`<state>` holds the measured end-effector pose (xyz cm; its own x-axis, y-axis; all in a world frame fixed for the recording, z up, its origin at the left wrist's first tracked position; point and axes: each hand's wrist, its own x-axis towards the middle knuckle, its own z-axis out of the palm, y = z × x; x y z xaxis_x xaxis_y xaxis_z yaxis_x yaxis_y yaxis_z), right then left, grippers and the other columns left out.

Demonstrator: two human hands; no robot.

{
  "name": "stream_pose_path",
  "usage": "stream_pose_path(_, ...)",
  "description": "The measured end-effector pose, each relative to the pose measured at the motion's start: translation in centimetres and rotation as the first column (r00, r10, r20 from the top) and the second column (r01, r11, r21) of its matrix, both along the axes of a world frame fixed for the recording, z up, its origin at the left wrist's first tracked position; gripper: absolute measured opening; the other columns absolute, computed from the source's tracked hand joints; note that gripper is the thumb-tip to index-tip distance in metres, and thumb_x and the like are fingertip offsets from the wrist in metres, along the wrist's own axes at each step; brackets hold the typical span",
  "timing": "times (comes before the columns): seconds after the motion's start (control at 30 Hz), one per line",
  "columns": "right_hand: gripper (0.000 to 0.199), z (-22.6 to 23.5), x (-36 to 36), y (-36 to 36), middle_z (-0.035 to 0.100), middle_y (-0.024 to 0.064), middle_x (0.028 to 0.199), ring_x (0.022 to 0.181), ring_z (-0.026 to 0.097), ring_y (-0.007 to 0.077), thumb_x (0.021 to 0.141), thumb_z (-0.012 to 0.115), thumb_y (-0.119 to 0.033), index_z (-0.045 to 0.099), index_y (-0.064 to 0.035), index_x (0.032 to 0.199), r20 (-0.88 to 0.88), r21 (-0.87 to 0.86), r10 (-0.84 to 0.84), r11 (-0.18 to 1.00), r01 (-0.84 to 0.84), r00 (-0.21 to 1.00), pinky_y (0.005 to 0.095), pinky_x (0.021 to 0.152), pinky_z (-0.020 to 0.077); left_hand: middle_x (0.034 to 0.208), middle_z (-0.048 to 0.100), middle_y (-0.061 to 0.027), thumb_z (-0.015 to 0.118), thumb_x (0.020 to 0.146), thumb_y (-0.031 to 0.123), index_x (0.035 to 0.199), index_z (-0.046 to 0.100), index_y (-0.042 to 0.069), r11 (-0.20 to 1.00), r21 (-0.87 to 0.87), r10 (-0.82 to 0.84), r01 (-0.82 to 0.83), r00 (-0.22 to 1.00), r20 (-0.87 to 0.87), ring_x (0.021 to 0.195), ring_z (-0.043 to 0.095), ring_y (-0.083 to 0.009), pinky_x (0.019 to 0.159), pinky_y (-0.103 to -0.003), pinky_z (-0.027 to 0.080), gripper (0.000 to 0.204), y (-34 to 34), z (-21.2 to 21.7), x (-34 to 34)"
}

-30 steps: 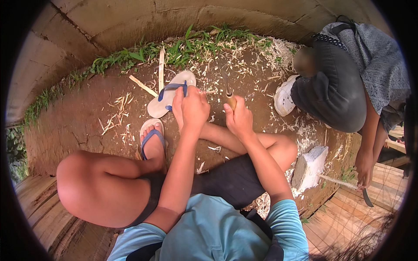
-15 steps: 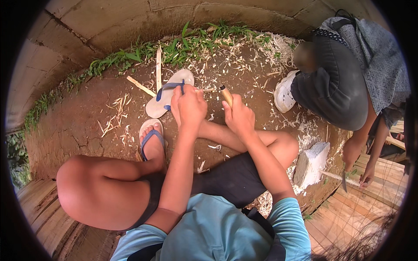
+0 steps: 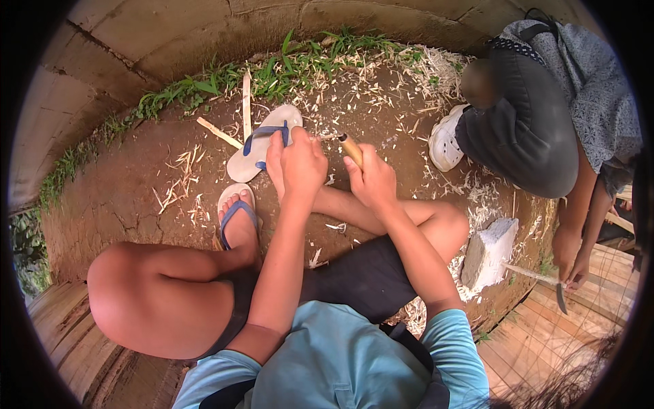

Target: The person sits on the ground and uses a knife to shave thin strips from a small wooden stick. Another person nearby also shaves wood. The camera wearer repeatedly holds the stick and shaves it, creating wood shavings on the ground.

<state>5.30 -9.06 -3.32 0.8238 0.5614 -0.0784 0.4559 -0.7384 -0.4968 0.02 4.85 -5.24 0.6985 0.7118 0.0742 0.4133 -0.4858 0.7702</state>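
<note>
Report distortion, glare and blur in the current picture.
Head view: the wall bows into a curve, and the corners go black; head view: the pale block's white side looks nearly washed out; head view: a round patch beside the co-worker's dark trousers is smeared; head view: the wooden handle in the right hand reads clearly.

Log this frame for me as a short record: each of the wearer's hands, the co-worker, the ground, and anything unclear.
Left hand: fingers curled, near a loose beige sandal with blue straps
Right hand: closed around a wooden handle
Co-worker: crouched at right, hands by a curved blade and a pale strip
Ground: bare earth with scattered shavings, two wooden strips and a pale block
Unclear: whether the left hand holds anything
</note>
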Motion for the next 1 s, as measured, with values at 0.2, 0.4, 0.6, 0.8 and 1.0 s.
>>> stream_pose_path(0.2,0.035,-4.5,1.7,-1.8,0.067,0.0245,0.086,0.081,0.067,0.0421,0.094,0.051,-0.034,0.052,-0.0028,0.109,-0.143,-0.465,0.036,0.879,-0.099,0.989,0.0518,0.071,0.0529,0.072,0.064,-0.0255,0.059,0.088,0.009,0.097,0.049,-0.003,0.993,0.106,-0.054,0.052,0.998,0.016,0.073,0.065,-0.0431,0.070,-0.049,0.049,0.018,-0.4,0.2,0.2)
stream_pose_path(0.4,0.033,-4.2,1.4,-1.1,0.069,0.0218,0.087,0.079,0.067,0.0425,0.093,0.053,-0.032,0.054,-0.0025,0.107,-0.123,-0.478,-0.015,0.877,-0.046,0.992,0.0516,0.071,0.0523,0.088,0.060,-0.0230,0.063,0.084,0.014,0.092,0.055,0.001,0.998,-0.056,0.008,-0.010,1.000,-0.027,0.085,0.059,-0.0424,0.078,-0.050,0.044,0.017,0.0,0.2,0.1)
stream_pose_path(0.6,0.038,0.7,-0.5,0.0,0.068,0.0205,0.077,0.074,0.067,0.0403,0.091,0.057,-0.033,0.054,-0.0022,0.112,0.087,0.161,-0.034,0.987,0.020,0.996,0.0500,0.068,0.0531,0.079,0.063,-0.0195,0.062,0.084,0.016,0.091,0.055,0.003,1.000,0.005,-0.021,0.021,0.998,-0.067,0.088,0.058,-0.0429,0.082,-0.051,0.042,0.016,-0.4,0.0,0.2)
stream_pose_path(0.8,0.037,-6.1,1.8,-1.9,0.067,0.0245,0.084,0.081,0.067,0.0416,0.094,0.051,-0.035,0.053,-0.0005,0.108,-0.163,-0.545,-0.034,0.836,-0.061,0.986,0.0528,0.073,0.0519,0.072,0.064,-0.0269,0.058,0.089,0.010,0.095,0.049,-0.004,0.993,0.096,-0.071,0.072,0.997,-0.005,0.071,0.065,-0.0437,0.066,-0.051,0.050,0.018,-0.1,0.1,0.1)
stream_pose_path(1.0,0.036,-3.0,0.8,-0.8,0.068,0.0242,0.088,0.080,0.068,0.0415,0.093,0.052,-0.035,0.053,-0.0015,0.106,-0.134,-0.473,-0.004,0.879,-0.060,0.991,0.0522,0.072,0.0529,0.075,0.065,-0.0258,0.058,0.088,0.009,0.096,0.049,-0.004,0.996,0.081,-0.049,0.048,0.999,0.008,0.073,0.065,-0.0428,0.068,-0.049,0.050,0.018,0.3,0.1,0.2)
